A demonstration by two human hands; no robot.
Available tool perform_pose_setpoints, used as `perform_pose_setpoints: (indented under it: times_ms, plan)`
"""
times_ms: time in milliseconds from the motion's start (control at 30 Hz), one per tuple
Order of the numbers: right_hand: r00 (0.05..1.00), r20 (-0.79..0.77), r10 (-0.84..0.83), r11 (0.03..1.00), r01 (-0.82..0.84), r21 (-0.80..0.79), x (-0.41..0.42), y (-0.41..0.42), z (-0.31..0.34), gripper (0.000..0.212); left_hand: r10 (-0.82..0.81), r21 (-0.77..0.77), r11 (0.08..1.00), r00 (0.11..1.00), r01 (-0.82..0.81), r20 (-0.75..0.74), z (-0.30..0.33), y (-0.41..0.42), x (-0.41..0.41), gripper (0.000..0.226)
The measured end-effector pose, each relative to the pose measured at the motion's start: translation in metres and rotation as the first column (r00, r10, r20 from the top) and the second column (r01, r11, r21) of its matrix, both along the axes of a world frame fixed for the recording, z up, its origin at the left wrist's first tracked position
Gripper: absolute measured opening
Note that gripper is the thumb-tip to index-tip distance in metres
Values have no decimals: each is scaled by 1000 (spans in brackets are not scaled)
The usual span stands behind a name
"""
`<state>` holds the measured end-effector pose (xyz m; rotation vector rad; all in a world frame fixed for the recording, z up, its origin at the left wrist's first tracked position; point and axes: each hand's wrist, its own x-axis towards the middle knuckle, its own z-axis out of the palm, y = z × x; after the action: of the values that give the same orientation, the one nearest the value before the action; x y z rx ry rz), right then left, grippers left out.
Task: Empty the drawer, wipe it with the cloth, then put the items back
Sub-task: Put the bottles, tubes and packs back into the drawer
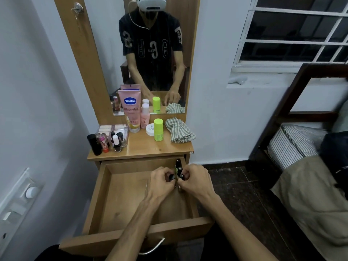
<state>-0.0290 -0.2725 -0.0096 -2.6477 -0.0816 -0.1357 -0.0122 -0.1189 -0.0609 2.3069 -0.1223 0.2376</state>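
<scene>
Two forearms are stretched forward over the open drawer (131,200), wrists level, knuckles up. The left hand (162,182) and right hand (195,180) are brought together at the drawer's far right corner, fingers curled shut around a bunch of small dark tubes (178,171), possibly pens or liners; which hand bears them cannot be told. The striped cloth (178,130) is left crumpled on the dresser top (150,147), beside a green bottle (158,129).
</scene>
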Motion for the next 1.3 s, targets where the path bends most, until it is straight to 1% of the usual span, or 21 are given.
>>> perform_pose_setpoints:
  times_ms: [167, 200, 300, 367, 567, 733, 833, 1067, 1200, 1300]
  plan:
    - [1000, -1, 16, 1000, -16, -12, -2, -1, -2, 12, -22, 19, 1000, 1000, 22, 4, -4, -2, 4, 23]
    - [1000, 5, 23, 1000, -23, -13, -2, -1, -2, 14, -22, 31, 999, 1000, 22, 7, -2, -2, 5, 23]
    - [999, 12, 40, 999, -40, -16, -3, -2, -4, 27, 10, 65, 998, 999, -12, 35, 2, -1, 11, 25]
    - [999, 23, 46, 999, -46, -24, -4, -3, -4, 29, 41, 78, 996, 998, -45, 57, 3, -1, 16, 25]
    - [994, 79, 77, 996, -73, -42, -8, -2, -5, 24, 52, 121, 991, 992, -65, 113, 3, -5, 31, 24]
    - [989, 121, 90, 995, -86, -42, -9, -2, -7, 17, 2, 171, 985, 987, -30, 163, 1, -8, 34, 20]
    - [988, 122, 90, 996, -87, -33, -10, -2, -8, 18, -18, 218, 976, 982, -23, 186, 0, -7, 33, 17]
    - [990, 106, 90, 996, -87, -35, -12, -1, -7, 23, -11, 338, 940, 982, -53, 187, -1, -7, 32, 8]
    - [992, 96, 85, 996, -82, -38, -14, -2, -6, 24, -3, 423, 904, 986, -69, 168, 3, -7, 28, 10]
    - [992, 90, 84, 996, -81, -34, -14, -1, -6, 30, 13, 428, 901, 989, -76, 148, 7, -4, 26, 16]
